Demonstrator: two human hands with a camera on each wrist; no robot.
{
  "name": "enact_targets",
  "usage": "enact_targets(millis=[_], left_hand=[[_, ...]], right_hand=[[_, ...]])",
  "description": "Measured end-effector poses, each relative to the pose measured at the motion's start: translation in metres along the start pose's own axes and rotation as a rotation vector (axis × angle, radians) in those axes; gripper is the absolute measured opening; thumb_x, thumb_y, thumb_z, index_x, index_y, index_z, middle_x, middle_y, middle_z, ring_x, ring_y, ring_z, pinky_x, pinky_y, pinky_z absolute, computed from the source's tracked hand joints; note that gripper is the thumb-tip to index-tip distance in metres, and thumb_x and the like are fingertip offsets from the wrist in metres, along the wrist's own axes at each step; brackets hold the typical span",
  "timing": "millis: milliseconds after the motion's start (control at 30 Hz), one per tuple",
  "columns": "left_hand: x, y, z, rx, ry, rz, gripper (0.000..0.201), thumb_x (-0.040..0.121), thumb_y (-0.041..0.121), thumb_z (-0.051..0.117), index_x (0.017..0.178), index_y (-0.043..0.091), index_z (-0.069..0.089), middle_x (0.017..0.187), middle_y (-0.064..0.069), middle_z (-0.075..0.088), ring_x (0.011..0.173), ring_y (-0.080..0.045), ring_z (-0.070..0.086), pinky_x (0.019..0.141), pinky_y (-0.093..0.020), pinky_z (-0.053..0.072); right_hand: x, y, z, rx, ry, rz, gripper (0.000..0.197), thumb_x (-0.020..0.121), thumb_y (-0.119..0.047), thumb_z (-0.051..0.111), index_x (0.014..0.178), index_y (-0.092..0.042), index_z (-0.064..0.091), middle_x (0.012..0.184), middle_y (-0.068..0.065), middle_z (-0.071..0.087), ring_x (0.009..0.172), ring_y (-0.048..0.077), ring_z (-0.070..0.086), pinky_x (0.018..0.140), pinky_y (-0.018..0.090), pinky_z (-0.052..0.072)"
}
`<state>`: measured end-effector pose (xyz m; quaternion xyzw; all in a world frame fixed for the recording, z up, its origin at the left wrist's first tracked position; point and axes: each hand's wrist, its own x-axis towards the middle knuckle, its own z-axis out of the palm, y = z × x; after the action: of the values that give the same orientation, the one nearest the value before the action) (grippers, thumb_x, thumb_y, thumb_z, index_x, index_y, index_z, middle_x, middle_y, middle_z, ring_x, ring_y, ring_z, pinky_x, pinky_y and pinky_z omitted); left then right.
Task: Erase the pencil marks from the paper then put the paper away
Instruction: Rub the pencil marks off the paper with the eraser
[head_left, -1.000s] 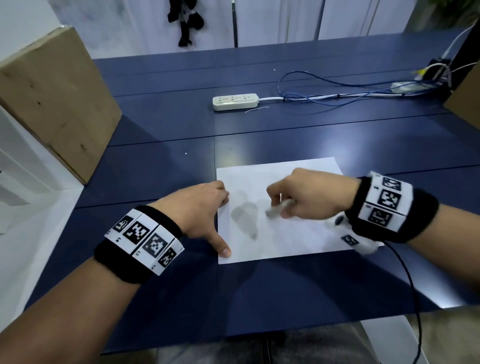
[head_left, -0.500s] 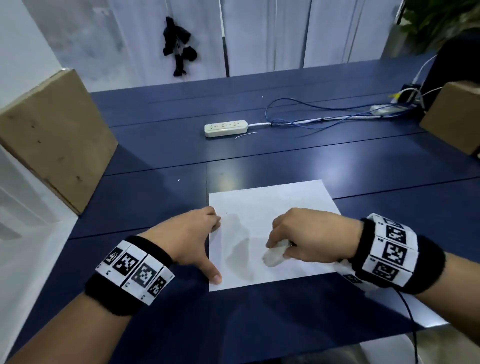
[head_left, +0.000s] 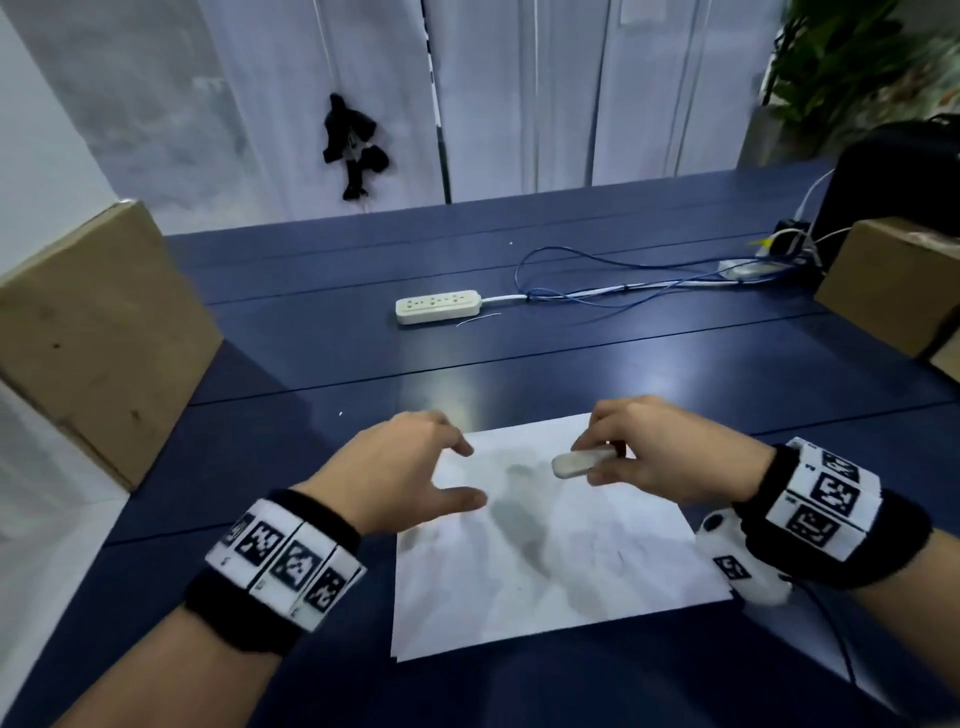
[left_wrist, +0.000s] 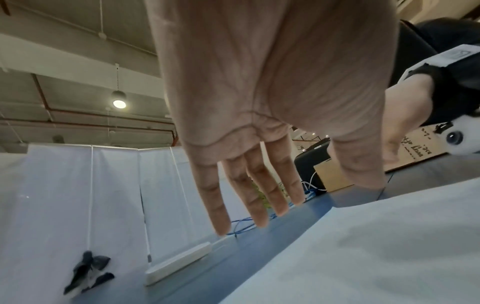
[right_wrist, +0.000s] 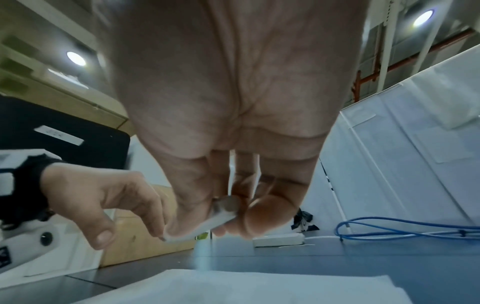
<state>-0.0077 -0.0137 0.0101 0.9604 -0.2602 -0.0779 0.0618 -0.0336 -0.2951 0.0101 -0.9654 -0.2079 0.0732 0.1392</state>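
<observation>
A white sheet of paper (head_left: 545, 561) lies flat on the dark blue table (head_left: 311, 364), with faint grey smudges near its middle. My right hand (head_left: 597, 457) hovers over the sheet's far right part and pinches a white eraser (head_left: 579, 461) between thumb and fingers. The right wrist view shows the eraser (right_wrist: 218, 218) held above the paper (right_wrist: 259, 288). My left hand (head_left: 467, 473) is lifted over the sheet's far left corner, fingers relaxed and spread, holding nothing. Seen in the left wrist view, the left hand (left_wrist: 306, 205) hangs open above the paper (left_wrist: 376, 257).
A white power strip (head_left: 437, 306) with blue and white cables (head_left: 623, 283) lies farther back on the table. A cardboard box (head_left: 98, 332) stands at the left edge. Another cardboard box (head_left: 893, 286) and a black object (head_left: 893, 171) are at the right. White curtains hang behind.
My right hand has lifted the eraser off the paper and moved it toward the far edge. My left hand has risen from the sheet's left edge and opened. The head view has tilted up.
</observation>
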Motion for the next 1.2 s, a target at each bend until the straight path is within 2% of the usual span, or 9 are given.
enact_targets(millis=[167, 333, 600, 767, 833, 933, 1000, 1133, 1200], left_hand=[[0.039, 0.016, 0.020, 0.008, -0.077, 0.018, 0.066, 0.081, 0.065, 0.067, 0.134, 0.026, 0.060, 0.132, 0.010, 0.053, 0.123, -0.014, 0.050, 0.097, -0.035, 0.047], [0.054, 0.015, 0.037, 0.050, -0.109, 0.006, 0.065, 0.077, 0.065, 0.070, 0.122, 0.018, 0.066, 0.128, 0.004, 0.055, 0.117, -0.018, 0.053, 0.093, -0.035, 0.049], [0.058, 0.010, 0.036, 0.047, -0.106, -0.012, 0.068, 0.069, 0.072, 0.072, 0.118, 0.024, 0.067, 0.110, 0.007, 0.062, 0.102, -0.018, 0.055, 0.080, -0.035, 0.050], [0.057, 0.008, 0.036, 0.040, -0.115, -0.001, 0.076, 0.066, 0.076, 0.072, 0.122, 0.027, 0.066, 0.113, 0.007, 0.063, 0.107, -0.019, 0.056, 0.084, -0.035, 0.051], [0.055, 0.004, 0.034, 0.033, -0.138, 0.028, 0.080, 0.062, 0.075, 0.076, 0.122, 0.023, 0.067, 0.114, 0.006, 0.063, 0.107, -0.019, 0.058, 0.087, -0.035, 0.052], [0.049, -0.003, 0.034, -0.040, -0.186, 0.064, 0.089, 0.061, 0.067, 0.083, 0.135, 0.022, 0.060, 0.136, 0.007, 0.046, 0.115, -0.016, 0.054, 0.099, -0.030, 0.046], [0.046, -0.006, 0.035, -0.075, -0.188, 0.062, 0.095, 0.061, 0.067, 0.083, 0.141, 0.024, 0.055, 0.141, 0.006, 0.035, 0.116, -0.014, 0.051, 0.101, -0.031, 0.045], [0.047, -0.006, 0.038, -0.026, -0.161, 0.076, 0.099, 0.060, 0.073, 0.080, 0.143, 0.027, 0.051, 0.127, 0.008, 0.049, 0.113, -0.014, 0.041, 0.099, -0.035, 0.044], [0.047, -0.007, 0.037, -0.005, -0.138, 0.076, 0.096, 0.058, 0.076, 0.078, 0.136, 0.026, 0.054, 0.115, 0.010, 0.055, 0.107, -0.013, 0.041, 0.095, -0.035, 0.045]], right_hand=[[0.036, 0.014, -0.002, -0.074, -0.043, -0.022, 0.027, 0.090, -0.030, 0.068, 0.117, -0.028, 0.067, 0.108, -0.006, 0.061, 0.094, 0.013, 0.055, 0.079, 0.020, 0.035], [0.061, 0.012, 0.008, -0.159, -0.131, -0.064, 0.027, 0.085, -0.024, 0.060, 0.109, -0.021, 0.071, 0.107, 0.001, 0.065, 0.099, 0.022, 0.062, 0.086, 0.029, 0.046], [0.081, 0.006, 0.013, -0.184, -0.087, -0.127, 0.024, 0.085, -0.025, 0.066, 0.106, -0.015, 0.073, 0.102, 0.003, 0.069, 0.093, 0.024, 0.062, 0.074, 0.025, 0.040], [0.062, 0.000, 0.014, -0.140, -0.263, -0.232, 0.027, 0.076, -0.022, 0.074, 0.103, -0.019, 0.075, 0.098, -0.001, 0.069, 0.086, 0.017, 0.061, 0.077, 0.028, 0.048], [0.071, 0.002, 0.012, -0.164, -0.207, -0.184, 0.028, 0.078, -0.025, 0.072, 0.105, -0.019, 0.075, 0.100, -0.001, 0.070, 0.090, 0.018, 0.062, 0.078, 0.026, 0.046], [0.086, 0.009, 0.008, -0.170, -0.105, -0.074, 0.034, 0.083, -0.039, 0.061, 0.104, -0.015, 0.074, 0.098, 0.004, 0.071, 0.094, 0.025, 0.064, 0.080, 0.031, 0.049], [0.085, 0.012, 0.010, -0.167, -0.098, -0.083, 0.027, 0.082, -0.031, 0.066, 0.104, -0.018, 0.074, 0.099, 0.001, 0.071, 0.092, 0.022, 0.064, 0.080, 0.030, 0.049], [0.069, 0.004, 0.011, -0.071, -0.267, -0.198, 0.030, 0.076, -0.020, 0.076, 0.106, -0.024, 0.076, 0.099, -0.008, 0.068, 0.078, 0.005, 0.054, 0.078, 0.023, 0.048], [0.072, 0.005, 0.012, -0.083, -0.239, -0.190, 0.031, 0.075, -0.021, 0.077, 0.106, -0.024, 0.076, 0.099, -0.008, 0.068, 0.079, 0.006, 0.054, 0.077, 0.023, 0.047]])
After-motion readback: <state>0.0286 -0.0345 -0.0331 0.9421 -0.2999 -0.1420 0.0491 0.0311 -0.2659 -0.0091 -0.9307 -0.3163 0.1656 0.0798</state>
